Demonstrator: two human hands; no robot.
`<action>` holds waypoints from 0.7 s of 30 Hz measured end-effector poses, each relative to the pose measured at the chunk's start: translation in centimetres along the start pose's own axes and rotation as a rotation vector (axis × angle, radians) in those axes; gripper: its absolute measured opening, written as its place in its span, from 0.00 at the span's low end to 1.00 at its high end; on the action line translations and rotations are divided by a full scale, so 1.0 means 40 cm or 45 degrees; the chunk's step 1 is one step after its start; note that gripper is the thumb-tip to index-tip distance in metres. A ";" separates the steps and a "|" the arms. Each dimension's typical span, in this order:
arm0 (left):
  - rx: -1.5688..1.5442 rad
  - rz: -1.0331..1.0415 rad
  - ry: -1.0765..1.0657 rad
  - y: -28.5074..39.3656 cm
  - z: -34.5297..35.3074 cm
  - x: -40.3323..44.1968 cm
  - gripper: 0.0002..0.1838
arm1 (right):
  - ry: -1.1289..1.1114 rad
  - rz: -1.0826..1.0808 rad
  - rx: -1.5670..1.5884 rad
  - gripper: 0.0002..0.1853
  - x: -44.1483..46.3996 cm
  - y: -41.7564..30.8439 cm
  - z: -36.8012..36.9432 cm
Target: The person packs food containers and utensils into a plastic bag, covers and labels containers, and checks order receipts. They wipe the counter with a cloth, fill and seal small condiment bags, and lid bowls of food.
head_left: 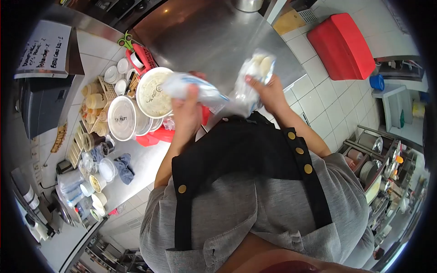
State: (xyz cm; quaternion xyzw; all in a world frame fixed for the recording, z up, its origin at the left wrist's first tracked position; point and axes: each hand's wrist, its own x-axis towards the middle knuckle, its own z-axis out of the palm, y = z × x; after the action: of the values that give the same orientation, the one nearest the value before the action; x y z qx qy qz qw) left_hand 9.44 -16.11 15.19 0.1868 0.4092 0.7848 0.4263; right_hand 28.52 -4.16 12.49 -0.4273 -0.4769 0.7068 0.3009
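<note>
My left hand (187,109) is closed around a clear plastic bag (200,91) with whitish contents, blurred by motion. In my right hand (269,94) is another clear plastic bag (248,84), with pale rounded pieces (261,64) showing near its top. Both bags are up in front of my black apron (241,145), close together at their lower ends. What exactly is inside them cannot be made out. Beside my left hand stands a round tub with a marked translucent lid (155,93); a second lidded tub (122,119) is farther left.
A steel worktop (195,36) lies ahead, with a metal pot (249,4) at its far edge. Green-handled scissors (126,41) stand by a red holder (144,57). Small containers and a blue cloth (124,168) crowd the left counter. A red bin (341,48) stands right.
</note>
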 end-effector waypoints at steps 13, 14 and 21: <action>0.803 -0.015 -0.401 -0.071 0.053 -0.045 0.26 | -0.346 0.078 0.267 0.23 -0.049 -0.066 0.057; 0.744 -0.069 -0.311 -0.069 0.047 -0.048 0.23 | -0.290 0.173 0.371 0.26 -0.048 -0.068 0.067; 0.498 0.186 0.046 0.000 0.020 -0.154 0.33 | -0.199 0.026 0.163 0.23 0.010 -0.034 0.035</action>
State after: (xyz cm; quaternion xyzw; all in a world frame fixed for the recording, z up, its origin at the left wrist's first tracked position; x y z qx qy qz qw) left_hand 13.45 -20.77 16.03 0.2811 0.5468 0.7224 0.3164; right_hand 27.12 -3.91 13.88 -0.3554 -0.4484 0.7700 0.2824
